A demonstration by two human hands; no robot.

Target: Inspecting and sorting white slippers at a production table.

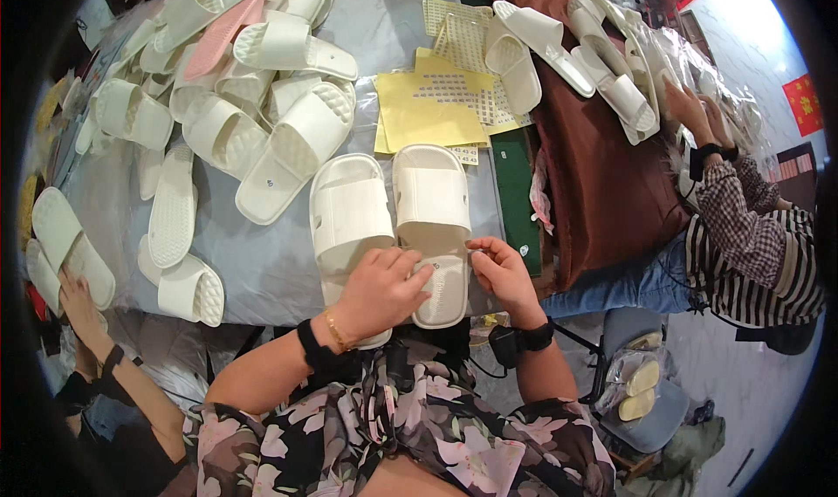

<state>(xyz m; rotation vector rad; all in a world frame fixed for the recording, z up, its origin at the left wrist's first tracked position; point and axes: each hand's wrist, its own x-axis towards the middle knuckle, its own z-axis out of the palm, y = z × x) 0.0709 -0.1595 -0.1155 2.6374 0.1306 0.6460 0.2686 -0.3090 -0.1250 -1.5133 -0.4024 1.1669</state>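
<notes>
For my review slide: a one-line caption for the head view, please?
Left fingers over, right fingers beside, a pair of white slippers lying near yellow paper and a slipper pile.

A small workshop can be seen. A grey desk [262,266] is piled with many white slippers [209,135], and sheets of little labels [428,117] are laid there too. More slippers are touched by a person [83,312] at the left, and clear plastic [742,91] is spread near a worker [746,235] at the right.
</notes>
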